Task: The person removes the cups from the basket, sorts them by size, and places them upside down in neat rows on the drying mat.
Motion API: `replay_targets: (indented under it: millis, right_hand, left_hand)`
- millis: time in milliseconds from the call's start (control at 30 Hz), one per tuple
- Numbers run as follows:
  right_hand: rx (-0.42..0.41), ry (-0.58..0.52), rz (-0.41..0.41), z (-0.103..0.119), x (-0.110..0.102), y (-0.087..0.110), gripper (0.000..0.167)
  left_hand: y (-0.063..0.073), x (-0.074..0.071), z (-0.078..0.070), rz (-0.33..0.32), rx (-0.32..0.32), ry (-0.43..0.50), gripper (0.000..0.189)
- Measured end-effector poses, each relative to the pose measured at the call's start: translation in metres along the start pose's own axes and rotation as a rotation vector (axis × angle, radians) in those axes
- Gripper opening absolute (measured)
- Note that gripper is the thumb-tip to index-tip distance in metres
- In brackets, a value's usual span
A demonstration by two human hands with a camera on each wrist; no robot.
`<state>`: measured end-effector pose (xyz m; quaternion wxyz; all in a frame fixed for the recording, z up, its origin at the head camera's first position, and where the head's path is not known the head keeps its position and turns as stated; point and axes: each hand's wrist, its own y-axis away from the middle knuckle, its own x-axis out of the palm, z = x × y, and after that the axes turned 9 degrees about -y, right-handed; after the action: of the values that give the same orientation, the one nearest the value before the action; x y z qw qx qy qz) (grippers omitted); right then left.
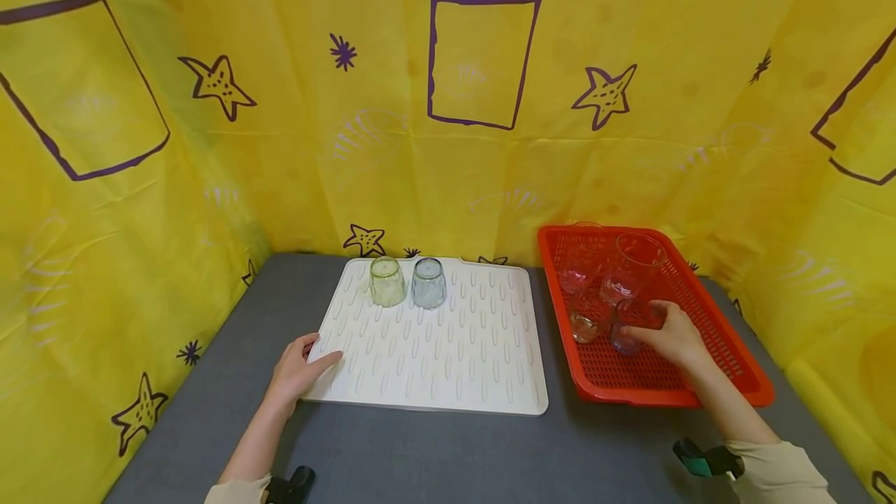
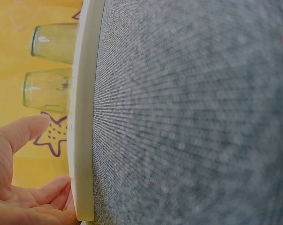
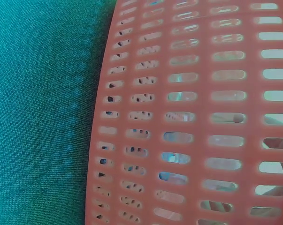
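My left hand (image 1: 297,370) is at the left edge of a white ribbed drying mat (image 1: 448,364). Its fingertips meet the mat's side, and its thumb is raised apart from them in the left wrist view. Two upside-down glasses, a green one (image 1: 388,283) and a blue-grey one (image 1: 428,285), stand side by side at the back of the mat. Over at the right, my right hand (image 1: 673,335) reaches into a red basket (image 1: 728,333) and grips a purplish glass (image 1: 623,339) between thumb and fingers. The basket wall hides this hand in the right wrist view.
Beside the purplish glass, the basket also holds an amber-tinted glass (image 1: 584,327), a pink-tinted glass (image 1: 575,277) and a larger clear glass (image 1: 640,251). Mat and basket lie on a dark grey tabletop (image 1: 434,453). A yellow patterned curtain (image 1: 392,177) encloses the back and sides.
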<state>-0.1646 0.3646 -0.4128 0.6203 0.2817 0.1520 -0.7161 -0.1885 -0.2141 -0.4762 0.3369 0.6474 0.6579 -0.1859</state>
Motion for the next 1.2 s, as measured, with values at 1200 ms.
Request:
replay_targets:
  millis: [1200]
  right_hand:
    - [-0.175, -0.199, -0.282, 0.063, 0.012, 0.037, 0.086]
  left_hand:
    - [0.007, 0.003, -0.024, -0.023, 0.074, 0.02, 0.072]
